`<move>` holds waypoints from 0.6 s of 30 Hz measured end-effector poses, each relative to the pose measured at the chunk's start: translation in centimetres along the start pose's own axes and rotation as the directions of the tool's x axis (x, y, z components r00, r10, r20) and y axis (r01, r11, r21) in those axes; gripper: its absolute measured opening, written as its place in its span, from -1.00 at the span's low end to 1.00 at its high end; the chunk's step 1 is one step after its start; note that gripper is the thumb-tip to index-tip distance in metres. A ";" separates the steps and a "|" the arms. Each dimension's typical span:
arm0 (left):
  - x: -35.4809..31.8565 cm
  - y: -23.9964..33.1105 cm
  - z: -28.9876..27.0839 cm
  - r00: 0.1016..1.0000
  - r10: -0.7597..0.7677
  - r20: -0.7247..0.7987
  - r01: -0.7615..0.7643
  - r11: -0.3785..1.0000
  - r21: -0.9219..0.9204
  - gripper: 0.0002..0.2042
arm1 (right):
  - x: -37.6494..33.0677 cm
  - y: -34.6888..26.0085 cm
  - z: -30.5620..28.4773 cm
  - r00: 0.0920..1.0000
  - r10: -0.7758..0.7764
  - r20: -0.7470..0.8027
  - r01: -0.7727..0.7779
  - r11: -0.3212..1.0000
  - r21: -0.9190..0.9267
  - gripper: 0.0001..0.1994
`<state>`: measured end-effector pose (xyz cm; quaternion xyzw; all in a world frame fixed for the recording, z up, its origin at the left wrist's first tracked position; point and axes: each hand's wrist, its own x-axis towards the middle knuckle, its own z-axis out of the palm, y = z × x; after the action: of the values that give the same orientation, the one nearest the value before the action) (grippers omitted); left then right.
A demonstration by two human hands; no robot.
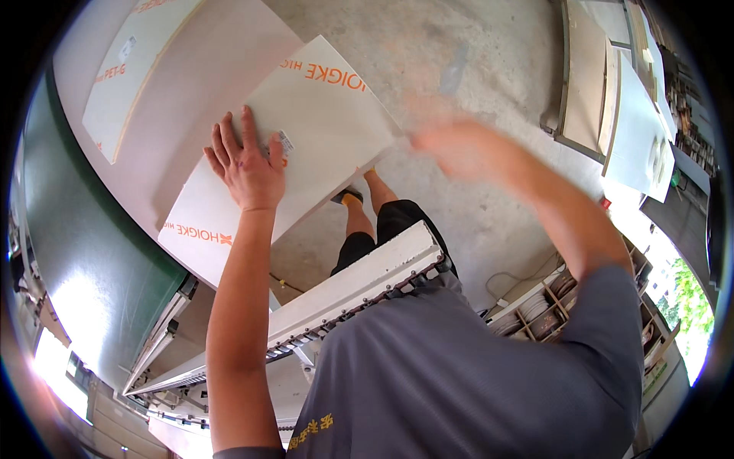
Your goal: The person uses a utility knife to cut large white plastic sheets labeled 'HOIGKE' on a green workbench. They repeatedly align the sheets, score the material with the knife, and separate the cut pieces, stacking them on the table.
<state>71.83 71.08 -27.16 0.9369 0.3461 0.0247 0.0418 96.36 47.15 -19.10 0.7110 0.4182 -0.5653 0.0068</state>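
A white rectangular panel (336,126) with orange print lies aslant in front of me, on top of a larger pale surface (229,46). My left hand (246,172) rests flat on it, fingers spread, beside a small printed label (285,143). Smeared by motion, my right hand (447,141) is beside the panel's right corner. Its fingers do not show clearly, and I cannot tell whether it touches the edge. Another white board (145,65) with orange print lies on the pale surface at the upper left.
Close to my body runs a white beam (359,279) with a dark chain along its side. A dark green, glossy surface (84,245) curves along the left. Boards (634,130) lean at the far right. A compartmented shelf (547,310) with rolls stands behind my right arm; a thin cable (508,279) crosses the floor.
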 end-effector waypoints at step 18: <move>16.0 -12.8 -5.7 0.950 0.100 0.297 0.080 0.839 -0.539 -0.47 | -4.2 3.2 11.6 0.863 0.326 -0.386 0.276 0.335 0.901 -0.32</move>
<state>75.30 91.57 -22.43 0.8798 0.3089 -0.0267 0.3603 88.96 37.05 -21.35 0.7088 -0.0120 -0.4927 -0.5047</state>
